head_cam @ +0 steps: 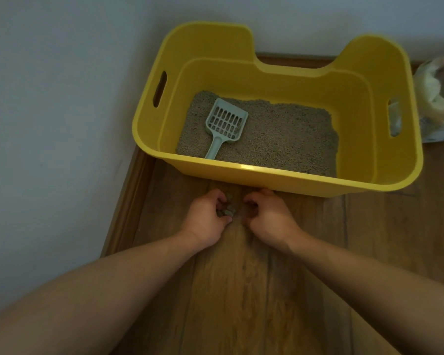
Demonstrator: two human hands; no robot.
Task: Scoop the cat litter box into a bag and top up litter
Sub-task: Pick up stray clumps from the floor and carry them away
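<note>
A yellow litter box [280, 175] stands on the wooden floor against the wall, with grey litter [280, 139] spread over its bottom. A pale green slotted scoop [224, 125] lies on the litter at the left, handle toward me. Both hands are on the floor just in front of the box's near wall. My left hand [205, 216] is curled around several small grey litter clumps [227, 208]. My right hand [267, 213] has its fingers curled down toward the floor beside the clumps; I cannot tell if it holds anything.
A crumpled printed bag [436, 98] lies to the right of the box at the frame's edge. A white wall [62, 98] with a wooden skirting board [128, 201] runs along the left. Wooden floor [241, 290] stretches toward me.
</note>
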